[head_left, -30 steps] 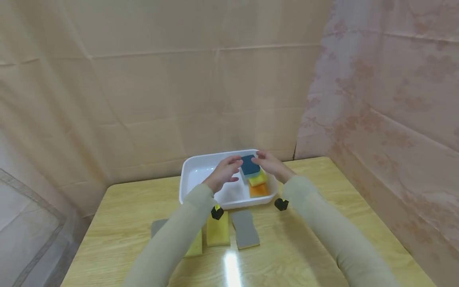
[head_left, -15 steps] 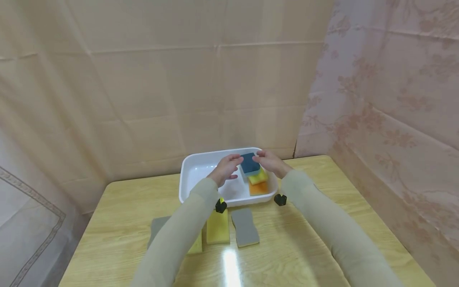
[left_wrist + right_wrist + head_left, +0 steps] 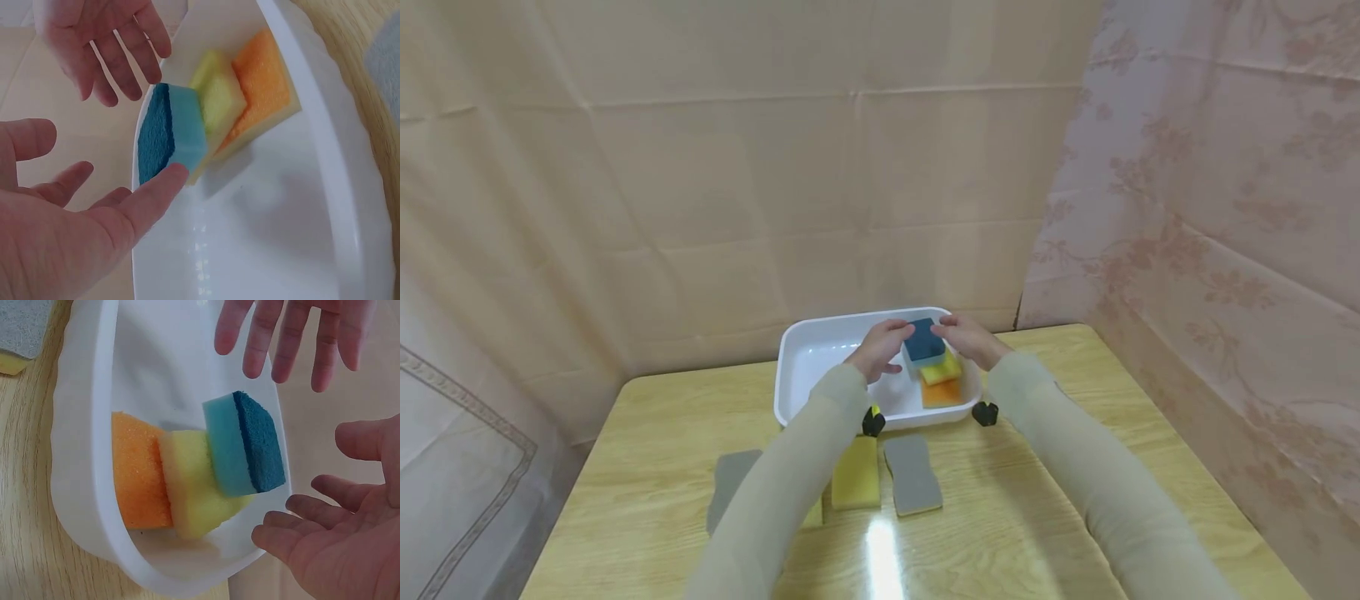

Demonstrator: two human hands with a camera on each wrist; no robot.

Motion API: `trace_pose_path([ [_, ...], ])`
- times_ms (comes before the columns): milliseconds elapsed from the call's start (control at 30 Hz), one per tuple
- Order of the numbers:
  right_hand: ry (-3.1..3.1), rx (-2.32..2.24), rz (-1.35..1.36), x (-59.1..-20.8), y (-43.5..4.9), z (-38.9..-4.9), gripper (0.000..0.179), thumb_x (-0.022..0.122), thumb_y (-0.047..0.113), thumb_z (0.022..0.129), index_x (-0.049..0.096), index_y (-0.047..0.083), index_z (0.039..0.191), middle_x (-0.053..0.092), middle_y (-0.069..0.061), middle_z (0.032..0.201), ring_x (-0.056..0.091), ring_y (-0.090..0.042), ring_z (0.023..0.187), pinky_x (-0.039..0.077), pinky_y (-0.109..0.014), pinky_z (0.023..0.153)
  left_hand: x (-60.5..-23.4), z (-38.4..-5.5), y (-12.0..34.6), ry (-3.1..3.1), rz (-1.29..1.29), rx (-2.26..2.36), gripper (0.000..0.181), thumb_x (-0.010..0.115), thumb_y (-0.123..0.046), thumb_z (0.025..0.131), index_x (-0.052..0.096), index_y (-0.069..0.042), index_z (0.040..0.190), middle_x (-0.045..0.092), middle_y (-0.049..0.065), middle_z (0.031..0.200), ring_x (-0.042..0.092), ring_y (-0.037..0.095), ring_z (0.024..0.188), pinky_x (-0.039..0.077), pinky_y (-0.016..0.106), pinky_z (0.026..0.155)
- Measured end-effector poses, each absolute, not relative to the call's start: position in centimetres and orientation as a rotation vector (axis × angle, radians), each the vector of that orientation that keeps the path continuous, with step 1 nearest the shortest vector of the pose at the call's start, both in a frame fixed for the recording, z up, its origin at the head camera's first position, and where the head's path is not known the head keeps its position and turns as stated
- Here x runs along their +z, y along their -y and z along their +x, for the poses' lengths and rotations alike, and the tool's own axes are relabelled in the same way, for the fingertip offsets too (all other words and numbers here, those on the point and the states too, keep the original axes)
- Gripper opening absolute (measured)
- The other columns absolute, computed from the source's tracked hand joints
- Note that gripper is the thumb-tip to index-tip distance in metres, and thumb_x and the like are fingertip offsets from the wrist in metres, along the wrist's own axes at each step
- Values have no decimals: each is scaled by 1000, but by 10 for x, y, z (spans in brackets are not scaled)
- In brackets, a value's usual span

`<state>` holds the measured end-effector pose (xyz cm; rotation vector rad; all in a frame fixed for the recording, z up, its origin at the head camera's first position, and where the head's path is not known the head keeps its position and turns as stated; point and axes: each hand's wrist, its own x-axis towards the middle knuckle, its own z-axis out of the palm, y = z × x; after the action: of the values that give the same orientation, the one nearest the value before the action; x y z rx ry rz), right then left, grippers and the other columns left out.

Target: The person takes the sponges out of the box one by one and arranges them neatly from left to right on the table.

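Note:
A blue sponge (image 3: 925,340) with a dark scouring face lies on a yellow sponge (image 3: 951,367), which overlaps an orange one (image 3: 942,394). All three sit at the right end of a white tray (image 3: 782,375). My left hand (image 3: 878,348) is at the blue sponge's left side, fingers extended; in the left wrist view one fingertip overlaps the sponge's (image 3: 187,131) light-blue foam. On the opposite side my right hand (image 3: 972,341) faces it with spread fingers. The right wrist view shows a gap between the right fingers and the blue sponge (image 3: 247,444).
In front of the tray, a grey-topped sponge (image 3: 913,475) and a yellow sponge (image 3: 855,475) lie on the wooden table (image 3: 655,433). Another grey piece (image 3: 733,479) is partly hidden by the left sleeve (image 3: 775,492). A beige curtain (image 3: 715,208) hangs behind the table.
My left hand has moved right, closer to the blue sponge, narrowing the space between the hands. The right hand has barely shifted.

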<state>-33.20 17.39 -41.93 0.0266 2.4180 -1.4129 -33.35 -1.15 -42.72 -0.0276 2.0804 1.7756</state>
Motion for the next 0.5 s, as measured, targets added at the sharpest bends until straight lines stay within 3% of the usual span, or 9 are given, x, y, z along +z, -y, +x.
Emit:
trace_pose_path([
  [167, -2287, -1538, 83, -420, -172, -332, 60, 46, 29, 108, 29, -4, 156, 25, -21, 163, 22, -37, 150, 22, -54, 120, -430, -336, 6, -2048, -47, 1819, 51, 52, -27, 107, 43, -4, 151, 42, 15, 156, 37, 35, 144, 41, 58, 109],
  [500, -2122, -1703, 163, -426, -165, -336, 60, 40, 25, 110, 20, -5, 158, 12, -19, 167, 12, -34, 153, 16, -55, 121, -437, -337, 0, -1957, -131, 1844, 62, 47, -31, 108, 27, 0, 158, 24, 16, 165, 26, 33, 150, 36, 50, 115],
])
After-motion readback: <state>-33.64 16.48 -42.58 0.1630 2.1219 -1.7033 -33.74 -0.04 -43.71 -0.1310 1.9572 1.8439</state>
